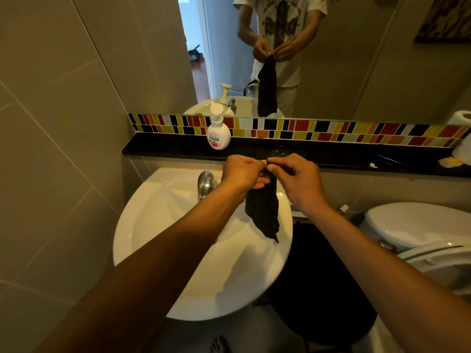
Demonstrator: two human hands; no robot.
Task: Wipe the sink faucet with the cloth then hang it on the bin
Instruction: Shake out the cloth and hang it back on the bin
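soap bottle (pixel 218 135), label script unreadable

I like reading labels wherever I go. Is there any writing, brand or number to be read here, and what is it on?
Soap bottle label: a line of red print and a green band with print, both too small and blurred to read.
Shirt in the mirror: a dark printed design only, no readable words.
Cloth, faucet, sink: no text visible.

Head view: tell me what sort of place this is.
A small home bathroom, most likely: a white sink with a chrome faucet, a toilet beside it, and a wall mirror above a shelf holding a soap bottle.
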